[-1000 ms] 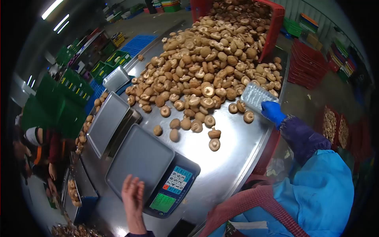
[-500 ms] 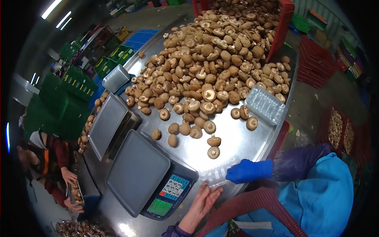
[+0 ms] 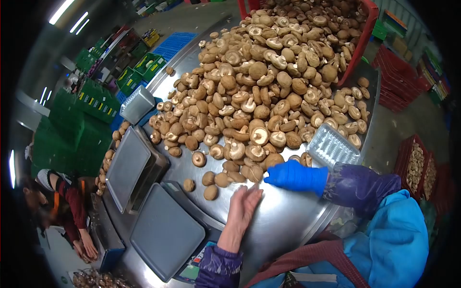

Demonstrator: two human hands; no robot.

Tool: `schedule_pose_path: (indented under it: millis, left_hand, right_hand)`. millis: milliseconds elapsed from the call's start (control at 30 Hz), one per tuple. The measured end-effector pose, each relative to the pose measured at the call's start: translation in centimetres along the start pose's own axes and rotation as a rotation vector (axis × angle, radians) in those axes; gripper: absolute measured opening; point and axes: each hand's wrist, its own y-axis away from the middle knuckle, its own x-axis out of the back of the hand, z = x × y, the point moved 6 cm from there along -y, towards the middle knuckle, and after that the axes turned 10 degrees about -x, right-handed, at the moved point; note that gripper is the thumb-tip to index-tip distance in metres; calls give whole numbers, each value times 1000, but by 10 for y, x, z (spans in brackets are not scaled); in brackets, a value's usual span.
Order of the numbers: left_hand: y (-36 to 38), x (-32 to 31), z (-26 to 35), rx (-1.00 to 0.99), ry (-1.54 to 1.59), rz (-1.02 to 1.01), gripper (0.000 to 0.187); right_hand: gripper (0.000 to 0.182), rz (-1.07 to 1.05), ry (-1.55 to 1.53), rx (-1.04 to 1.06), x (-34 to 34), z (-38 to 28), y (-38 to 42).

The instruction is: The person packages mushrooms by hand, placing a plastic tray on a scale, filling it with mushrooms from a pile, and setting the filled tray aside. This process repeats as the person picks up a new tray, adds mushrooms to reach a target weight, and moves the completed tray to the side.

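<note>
Brown shiitake mushrooms (image 3: 259, 110) form a big heap on the metal table (image 3: 283, 216). My left hand (image 3: 243, 206) is bare, with its fingers stretched out at the heap's near edge, just below several mushrooms. Beside it, my right hand (image 3: 295, 176) wears a blue glove and is closed at the same edge. Its fingertips are partly hidden, and a small pale bit shows at them that I cannot make out. Behind the glove, a clear plastic tray (image 3: 333, 144) rests against the mushrooms.
A digital scale with a grey pan (image 3: 167, 233) stands at my left, with another scale (image 3: 128, 168) beyond it. More clear trays (image 3: 138, 104) sit at the far left. Across the table a co-worker's hands (image 3: 86, 245) are low. A red crate (image 3: 360, 43) lies tipped behind the heap.
Both hands have moved forward from the table's near edge to the mushrooms. The clear tray that was at my hands is out of sight. The co-worker's hands have come together.
</note>
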Motion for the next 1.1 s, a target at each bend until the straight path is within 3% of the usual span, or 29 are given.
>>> schedule_pose_path:
  millis: [33, 100, 167, 233, 300, 333, 367, 433, 500, 533, 633, 700, 767, 800, 833, 900, 967, 1033, 1100]
  left_hand:
    - [6, 6, -3, 54, 37, 61, 32]
    - [3, 23, -5, 27, 19, 59, 43]
    - [0, 33, -2, -4, -128, 106, 59]
    - [-13, 26, 1, -24, -124, 130, 58]
    - [-22, 7, 3, -46, -188, 81, 59]
    - [-31, 9, 0, -56, -197, 50, 58]
    - [-41, 13, -3, -60, -196, 56, 58]
    - [-64, 12, -4, -119, -219, -26, 53]
    - [-78, 1, -1, -150, -215, -104, 50]
    - [-81, -6, 2, -159, -189, -98, 49]
    - [-82, -3, -1, -166, -216, -65, 47]
    - [-77, 5, -6, -134, -223, -124, 48]
    - [-65, 18, -16, -128, -240, -68, 49]
    - [-57, 23, -21, -132, -182, -81, 48]
    - [-48, 29, -28, -135, -122, -90, 48]
    - [-26, 42, -42, -80, -38, -59, 47]
    - [-5, 51, -54, -26, 56, -49, 46]
    - [16, 59, -63, -2, 81, -43, 46]
    - [39, 55, -64, 25, 97, -5, 48]
  right_hand:
    - [12, -67, -177, -25, -21, 3, 7]
    - [12, -263, -3, 61, -39, -6, 14]
    - [14, -292, -29, 54, -44, 0, 10]
    - [15, -218, -176, -28, -37, 18, -4]
    - [28, -132, -143, -301, 10, 44, -47]
    - [35, -240, -166, -459, 30, 60, -68]
    - [36, 91, -305, -437, 26, 89, -79]
    - [46, 106, -369, -438, 29, 115, -99]
    - [51, -76, -187, -521, -3, 135, -108]
    - [54, -79, 44, -459, -13, 127, -104]
    - [53, 14, 158, -406, -21, 100, -92]
    - [51, -84, 127, -435, -23, 89, -80]
    - [40, -56, 3, -339, -23, 70, -66]
    - [31, 152, -41, -269, -13, 58, -57]
    - [31, 143, -44, -272, -14, 54, -52]
    - [24, 101, -522, -448, -19, 56, -38]
    - [21, 136, -726, -576, -13, 62, -26]
    - [19, 233, -1204, -811, -29, 80, -10]
    - [19, 340, -1268, -902, -1, 75, 5]
